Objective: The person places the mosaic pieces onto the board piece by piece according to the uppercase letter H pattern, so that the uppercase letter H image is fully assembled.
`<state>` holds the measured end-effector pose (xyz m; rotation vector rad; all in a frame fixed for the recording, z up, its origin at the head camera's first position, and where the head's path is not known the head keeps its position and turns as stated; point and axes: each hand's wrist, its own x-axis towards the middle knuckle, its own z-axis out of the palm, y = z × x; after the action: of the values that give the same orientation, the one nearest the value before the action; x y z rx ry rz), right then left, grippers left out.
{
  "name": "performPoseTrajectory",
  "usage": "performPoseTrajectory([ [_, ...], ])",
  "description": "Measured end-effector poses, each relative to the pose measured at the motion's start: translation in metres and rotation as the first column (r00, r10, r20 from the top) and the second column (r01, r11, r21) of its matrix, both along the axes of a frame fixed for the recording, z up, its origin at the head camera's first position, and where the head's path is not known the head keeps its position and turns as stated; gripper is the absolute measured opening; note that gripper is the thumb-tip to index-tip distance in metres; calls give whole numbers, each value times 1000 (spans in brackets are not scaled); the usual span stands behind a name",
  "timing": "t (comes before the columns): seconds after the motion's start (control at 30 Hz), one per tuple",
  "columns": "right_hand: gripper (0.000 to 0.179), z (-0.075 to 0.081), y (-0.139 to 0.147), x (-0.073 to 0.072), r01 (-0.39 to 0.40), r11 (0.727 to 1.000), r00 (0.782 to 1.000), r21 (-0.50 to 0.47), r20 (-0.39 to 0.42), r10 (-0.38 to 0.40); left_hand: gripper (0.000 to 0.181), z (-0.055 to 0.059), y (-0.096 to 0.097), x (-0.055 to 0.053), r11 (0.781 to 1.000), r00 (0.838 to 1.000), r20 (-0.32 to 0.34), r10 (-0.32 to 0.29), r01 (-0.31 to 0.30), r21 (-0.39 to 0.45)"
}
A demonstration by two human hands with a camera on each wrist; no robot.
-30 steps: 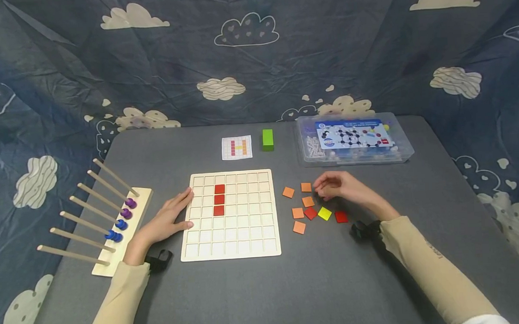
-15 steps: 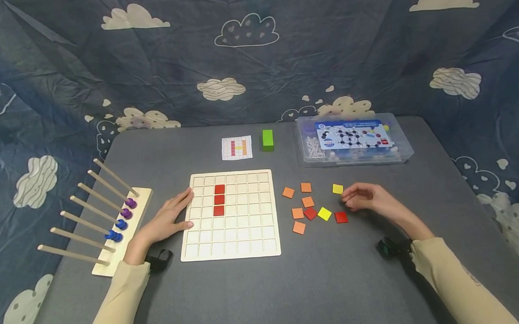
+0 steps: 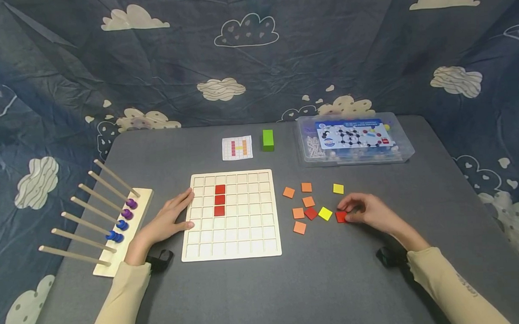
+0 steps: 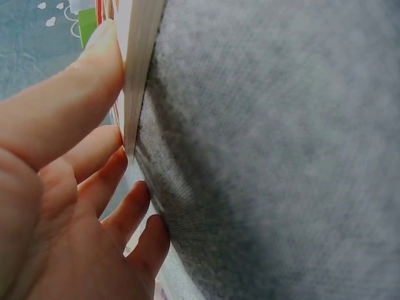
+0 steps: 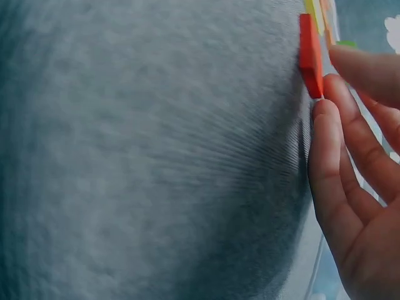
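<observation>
My left hand (image 3: 163,221) rests against the left edge of a pale wooden grid board (image 3: 232,239), fingertips and thumb at its rim. The left wrist view shows this board (image 4: 139,69) edge-on beside the thumb. Three red tiles (image 3: 220,199) sit in one column of the board. To the right of it, my right hand (image 3: 370,213) is at a loose red tile (image 3: 340,217), thumb at one edge and a finger at another. In the right wrist view the red tile (image 5: 310,56) stands out by the fingertips, low at the cloth.
Several orange tiles (image 3: 298,213), another red tile (image 3: 310,213) and two yellow tiles (image 3: 338,189) lie around. Behind are a pattern card (image 3: 237,148), a green block (image 3: 268,140) and a clear plastic case (image 3: 355,139). A peg rack (image 3: 137,218) stands at left.
My right hand has moved right and then toward me, from beside the orange tiles to the loose red tile. A yellow tile has come into view where the hand was. The left hand stays put.
</observation>
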<state>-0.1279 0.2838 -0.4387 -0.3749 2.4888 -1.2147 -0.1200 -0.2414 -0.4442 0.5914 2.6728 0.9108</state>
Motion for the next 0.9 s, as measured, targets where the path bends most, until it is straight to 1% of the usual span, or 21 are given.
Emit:
performPoseTrajectory([
  [0.1, 24, -3, -2, 0, -1, 999, 999, 50, -38, 3, 79, 0, 0, 0, 1000, 1000, 1, 1, -1, 0],
  [0.2, 25, -4, -3, -1, 1, 998, 1000, 68, -25, 1, 79, 0, 0, 0, 1000, 1000, 2, -4, 4, 7],
  [0.27, 24, -3, -2, -3, -8, 999, 1000, 49, 5, 8, 79, 0, -1, 0, 1000, 1000, 1, -7, 7, 12],
  [0.4, 20, 1, 0, -7, -8, 1000, 995, -20, 96, 10, 79, -1, -1, 0, 1000, 1000, 4, -7, 7, 15],
  [0.53, 21, 8, -6, -10, 15, 997, 985, -75, 170, -2, 79, -1, -1, -1, 1000, 1000, 8, -2, 2, 11],
  [0.67, 23, 13, -21, -15, 10, 990, 978, -143, 205, 20, 79, -2, -1, -1, 1000, 1000, 6, -1, 1, 4],
  [0.8, 21, 16, -47, -23, -54, 978, 977, -203, 191, 94, 79, -2, -1, -1, 1000, 1000, 5, -4, 4, -1],
  [0.9, 20, 18, -74, -28, -107, 967, 975, -231, 168, 148, 79, -2, -1, -1, 1000, 1000, 7, -6, 6, -1],
])
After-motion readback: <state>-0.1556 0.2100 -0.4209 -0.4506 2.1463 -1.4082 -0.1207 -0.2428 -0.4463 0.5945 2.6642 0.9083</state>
